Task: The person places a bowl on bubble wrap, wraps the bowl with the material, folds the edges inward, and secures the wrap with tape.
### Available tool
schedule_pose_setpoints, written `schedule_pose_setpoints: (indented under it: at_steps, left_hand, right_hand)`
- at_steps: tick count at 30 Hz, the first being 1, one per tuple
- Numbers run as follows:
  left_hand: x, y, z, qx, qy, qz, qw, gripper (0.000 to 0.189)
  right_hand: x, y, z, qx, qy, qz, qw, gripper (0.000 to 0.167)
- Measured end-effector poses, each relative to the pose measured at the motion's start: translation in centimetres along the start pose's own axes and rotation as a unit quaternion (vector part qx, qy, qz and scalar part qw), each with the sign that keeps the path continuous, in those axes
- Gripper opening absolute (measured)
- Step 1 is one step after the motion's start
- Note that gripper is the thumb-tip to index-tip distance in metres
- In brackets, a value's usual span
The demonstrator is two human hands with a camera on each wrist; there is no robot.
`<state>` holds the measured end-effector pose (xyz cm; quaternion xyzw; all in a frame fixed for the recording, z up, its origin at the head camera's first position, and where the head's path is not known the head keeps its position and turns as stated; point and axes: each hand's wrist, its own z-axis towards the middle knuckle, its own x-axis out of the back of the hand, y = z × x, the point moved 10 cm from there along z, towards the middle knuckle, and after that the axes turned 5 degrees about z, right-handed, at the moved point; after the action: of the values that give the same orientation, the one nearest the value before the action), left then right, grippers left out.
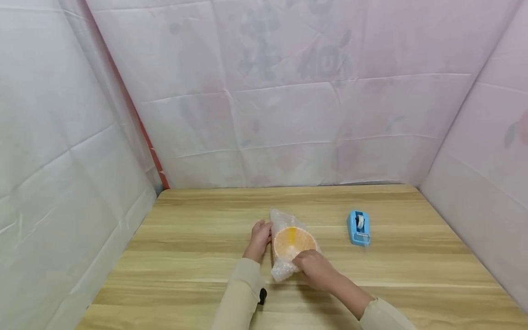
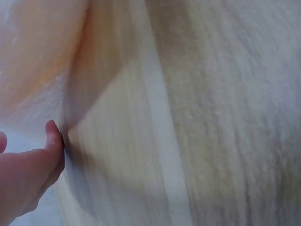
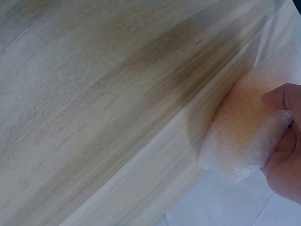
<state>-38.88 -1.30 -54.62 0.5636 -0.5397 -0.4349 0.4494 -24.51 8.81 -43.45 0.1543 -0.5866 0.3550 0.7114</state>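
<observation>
Touching the left edge: your left hand (image 1: 260,237) has its fingertips at the bubble wrap (image 1: 282,220); can't tell whether they pinch it.
Orange bowl (image 1: 288,242): lies between your hands on the wooden table (image 1: 198,224), seen through the wrap covering it. Reads as mid-wrapping, spare film beyond the bowl at far and near ends.
Right hand (image 1: 315,269): thumb on top, fingers curled under, clamped on the wrap's near right side; can't tell if the rim is caught too.
Blue tape dispenser (image 1: 359,228): farther right, well apart, untouched. Next move probably calls for folding the ends snug; tape would need one hand freed.
</observation>
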Motion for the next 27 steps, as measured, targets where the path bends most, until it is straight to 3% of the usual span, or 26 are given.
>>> schedule_pose_setpoints:
  at_steps: [3,6,8,10,12,13,16,24,27]
  left_hand:
    - [0.2,-2.0,2.9,-0.03,0.019,0.072,0.9968,0.061]
    - [0.6,-2.0,3.6,-0.06,0.043,0.133,0.9883,0.057]
    - [0.7,-1.3,3.1,-0.064,0.051,0.145,0.9861,0.055]
    - [0.9,0.2,1.7,-0.063,0.058,0.141,0.9863,0.053]
    - [0.9,1.0,0.8,-0.053,0.056,0.131,0.9884,0.051]
    - [0.8,1.9,-0.3,-0.035,0.054,0.128,0.9896,0.051]
    - [0.6,3.0,-1.4,-0.02,0.043,0.108,0.993,0.051]
    - [0.1,2.6,-1.5,0.0,0.024,0.071,0.9972,0.057]
    - [-0.3,2.1,-0.9,0.008,0.015,0.06,0.998,0.056]
  right_hand:
    - [0.1,-0.1,0.0,0.002,0.001,0.0,1.0,0.015]
    - [0.1,-0.2,0.1,0.001,-0.001,0.005,1.0,0.015]
    - [0.2,-0.3,0.1,0.001,0.001,0.007,1.0,0.016]
    - [0.2,-0.4,0.2,0.002,0.001,0.008,1.0,0.015]
    - [0.2,-0.4,0.2,0.004,0.003,0.009,0.9999,0.015]
    - [0.2,-0.5,0.2,0.006,0.004,0.01,0.9999,0.016]
    - [0.0,-0.5,0.1,0.006,0.001,0.014,0.9999,0.017]
    - [-0.1,-0.2,0.0,-0.001,-0.005,0.003,1.0,0.019]
    - [0.0,-0.2,-0.1,-0.002,-0.005,0.001,1.0,0.019]
